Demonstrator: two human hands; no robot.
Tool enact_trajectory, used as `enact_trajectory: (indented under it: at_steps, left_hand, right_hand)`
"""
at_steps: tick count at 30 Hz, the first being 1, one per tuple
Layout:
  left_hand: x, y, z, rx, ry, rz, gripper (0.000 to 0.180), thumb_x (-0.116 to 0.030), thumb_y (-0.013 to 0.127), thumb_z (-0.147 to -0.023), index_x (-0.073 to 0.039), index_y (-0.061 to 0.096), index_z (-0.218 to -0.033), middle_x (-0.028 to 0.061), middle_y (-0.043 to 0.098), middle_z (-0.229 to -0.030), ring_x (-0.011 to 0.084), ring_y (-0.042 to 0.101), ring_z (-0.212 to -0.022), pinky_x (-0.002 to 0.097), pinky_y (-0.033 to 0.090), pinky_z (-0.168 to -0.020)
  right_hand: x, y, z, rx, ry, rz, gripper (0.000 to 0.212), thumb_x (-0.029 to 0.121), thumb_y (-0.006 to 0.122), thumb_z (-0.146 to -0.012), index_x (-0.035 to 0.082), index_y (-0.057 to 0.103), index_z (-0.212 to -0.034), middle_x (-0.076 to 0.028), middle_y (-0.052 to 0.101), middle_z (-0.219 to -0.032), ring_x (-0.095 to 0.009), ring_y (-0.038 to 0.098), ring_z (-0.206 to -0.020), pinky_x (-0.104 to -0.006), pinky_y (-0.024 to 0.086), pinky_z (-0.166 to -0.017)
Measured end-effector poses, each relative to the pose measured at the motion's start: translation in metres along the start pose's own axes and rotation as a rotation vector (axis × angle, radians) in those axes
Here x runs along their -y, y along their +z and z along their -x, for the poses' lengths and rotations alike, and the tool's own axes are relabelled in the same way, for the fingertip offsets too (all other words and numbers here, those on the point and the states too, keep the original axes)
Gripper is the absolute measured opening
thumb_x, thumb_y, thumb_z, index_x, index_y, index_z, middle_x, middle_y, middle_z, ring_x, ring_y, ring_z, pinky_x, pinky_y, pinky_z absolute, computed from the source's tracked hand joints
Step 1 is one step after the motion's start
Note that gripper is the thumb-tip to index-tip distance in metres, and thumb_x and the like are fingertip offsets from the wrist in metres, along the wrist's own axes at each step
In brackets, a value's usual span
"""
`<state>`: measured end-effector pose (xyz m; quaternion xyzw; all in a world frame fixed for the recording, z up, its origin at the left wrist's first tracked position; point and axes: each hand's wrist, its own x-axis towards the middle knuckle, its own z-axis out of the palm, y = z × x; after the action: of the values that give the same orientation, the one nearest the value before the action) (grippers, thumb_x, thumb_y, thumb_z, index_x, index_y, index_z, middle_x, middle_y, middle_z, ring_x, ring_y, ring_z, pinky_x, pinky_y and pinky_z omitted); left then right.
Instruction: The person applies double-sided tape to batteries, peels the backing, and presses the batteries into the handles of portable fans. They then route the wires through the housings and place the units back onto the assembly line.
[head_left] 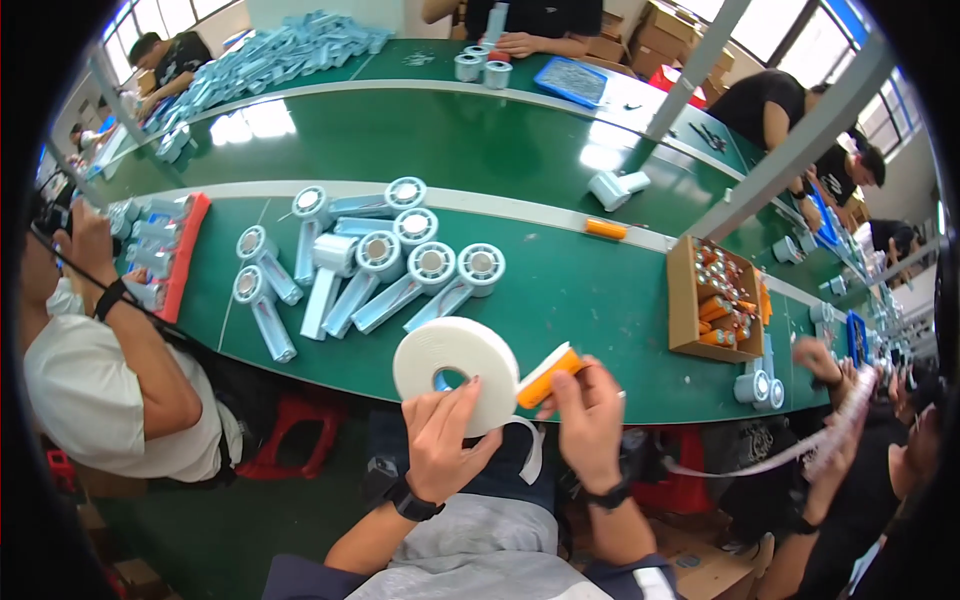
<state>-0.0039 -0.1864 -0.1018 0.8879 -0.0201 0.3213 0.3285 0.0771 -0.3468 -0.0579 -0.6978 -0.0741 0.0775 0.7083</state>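
My left hand (445, 440) grips a wide roll of white tape (420, 355) by its lower edge, fingers across the side near the core hole. A loose strip of tape (533, 455) hangs below the roll. In my right hand (588, 415) is an orange cylindrical battery (550, 378), pinched between thumb and fingers, with a white strip along its upper edge. The battery is close to the roll's right side. Beyond the roll, several light-blue handheld fan bodies (378, 255) with round heads lie grouped on the green table (570, 300).
An open cardboard box (685, 315) of orange batteries stands at right. One battery (606, 229) lies by the conveyor's edge (540, 215). A fan body (615, 188) rests on the green belt. A red tray (185, 260) sits left, beside a co-worker (110, 380); other people work right and across.
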Motion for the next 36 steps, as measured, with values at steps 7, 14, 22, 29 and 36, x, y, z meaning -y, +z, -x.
enact_trajectory:
  at_steps: [7, 14, 22, 29, 36]
  left_hand:
    - [0.000, 0.000, 0.022, 0.313, 0.113, 0.079, 0.057, -0.001, 0.081, -0.062, 0.000, 0.069, -0.117, 0.0168, 0.071, -0.108, 0.0345, 0.064, -0.095, 0.0421, 0.050, -0.090]
    - [-0.033, 0.105, -0.067, 0.542, 0.219, 0.357, 0.057, -0.028, 0.082, -0.077, 0.002, 0.061, -0.120, 0.0196, 0.057, -0.138, 0.0410, 0.055, -0.124, 0.0457, 0.047, -0.105]
    - [0.061, 0.025, -0.148, 0.549, 0.452, -0.306, 0.049, -0.002, 0.067, -0.076, -0.006, 0.060, -0.124, 0.0173, 0.052, -0.143, 0.0389, 0.052, -0.127, 0.0456, 0.047, -0.106]
    - [0.067, 0.041, -0.199, 0.947, 0.408, -0.196, 0.043, -0.020, 0.078, -0.080, -0.005, 0.061, -0.116, 0.0140, 0.058, -0.108, 0.0330, 0.060, -0.102, 0.0437, 0.054, -0.084]
    - [0.009, 0.034, -0.134, 0.521, -0.168, -0.572, 0.054, -0.046, 0.080, -0.079, -0.003, 0.064, -0.107, 0.0153, 0.058, -0.087, 0.0337, 0.063, -0.070, 0.0460, 0.054, -0.058]
  right_hand:
    - [-0.025, -0.039, -0.028, -0.430, -0.214, -0.195, 0.019, 0.018, 0.057, -0.105, -0.001, 0.059, -0.107, -0.005, 0.064, -0.082, -0.009, 0.060, -0.065, -0.0246, 0.050, -0.062]
    - [0.030, -0.096, -0.006, -0.652, -0.342, -0.243, 0.041, 0.025, 0.054, -0.106, -0.006, 0.054, -0.133, -0.009, 0.065, -0.091, -0.011, 0.056, -0.066, -0.0272, 0.048, -0.060]
    - [-0.027, -0.037, -0.004, -0.289, -0.045, -0.458, 0.039, 0.023, 0.054, -0.107, -0.004, 0.052, -0.135, -0.007, 0.064, -0.101, -0.008, 0.055, -0.073, -0.0234, 0.045, -0.060]
    - [-0.051, -0.013, -0.022, -0.197, 0.047, -0.627, 0.034, 0.021, 0.053, -0.107, -0.003, 0.054, -0.131, -0.007, 0.064, -0.102, -0.010, 0.057, -0.074, -0.0240, 0.048, -0.062]
    - [-0.058, -0.014, -0.034, -0.416, -0.104, -0.609, 0.033, 0.020, 0.052, -0.108, -0.003, 0.053, -0.131, -0.008, 0.062, -0.116, -0.013, 0.060, -0.097, -0.0275, 0.050, -0.082]
